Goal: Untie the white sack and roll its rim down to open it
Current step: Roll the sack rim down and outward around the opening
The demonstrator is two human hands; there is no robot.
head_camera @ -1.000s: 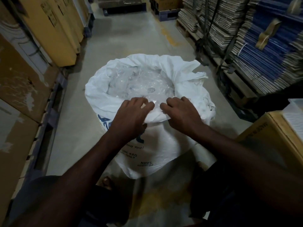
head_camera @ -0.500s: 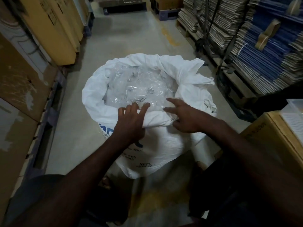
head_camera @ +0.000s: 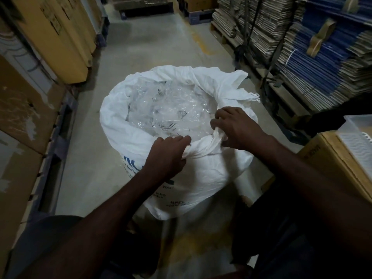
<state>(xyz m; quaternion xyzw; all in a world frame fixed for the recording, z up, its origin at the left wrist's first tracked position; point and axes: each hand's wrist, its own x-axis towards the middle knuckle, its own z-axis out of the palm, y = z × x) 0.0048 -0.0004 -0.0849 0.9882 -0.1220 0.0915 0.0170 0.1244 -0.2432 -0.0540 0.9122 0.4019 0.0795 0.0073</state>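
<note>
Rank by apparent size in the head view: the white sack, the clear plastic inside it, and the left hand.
1. White sack, clearly largest.
2. Clear plastic, filling the sack's open mouth.
3. Left hand, smallest, though it sits nearer the camera.

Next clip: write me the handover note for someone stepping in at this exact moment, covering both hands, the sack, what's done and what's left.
Left hand: grips the bunched near rim of the white sack.
Right hand: pinches a twisted bit of the same rim, just right of the left hand.
Sack: upright on the floor in the aisle, mouth open; clear plastic shows inside.
Done: untied, and the rim looks rolled down at the far and left sides.
Left: the near rim is still bunched and twisted; probably spread it and roll it down to match the rest.
</note>
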